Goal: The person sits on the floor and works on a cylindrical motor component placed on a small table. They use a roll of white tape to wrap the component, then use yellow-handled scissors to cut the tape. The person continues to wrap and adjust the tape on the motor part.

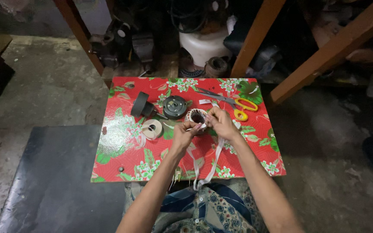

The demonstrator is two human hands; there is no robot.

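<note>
A round wound coil wrapped in white tape [195, 115] sits between my hands above a small table with a red floral cover [121, 151]. My left hand [182, 133] pinches the white tape at the coil's near side. My right hand [221, 121] grips the coil's right side and the tape. A long white tape strip [214, 162] hangs from my hands down over the table's near edge toward my lap.
Yellow-handled scissors [238, 105] lie at the back right. A round dark metal cover [175, 107], a black cylinder part [141, 105] and a white tape roll [153, 128] lie left of the coil. Wooden legs [255, 39] and machine parts stand behind the table.
</note>
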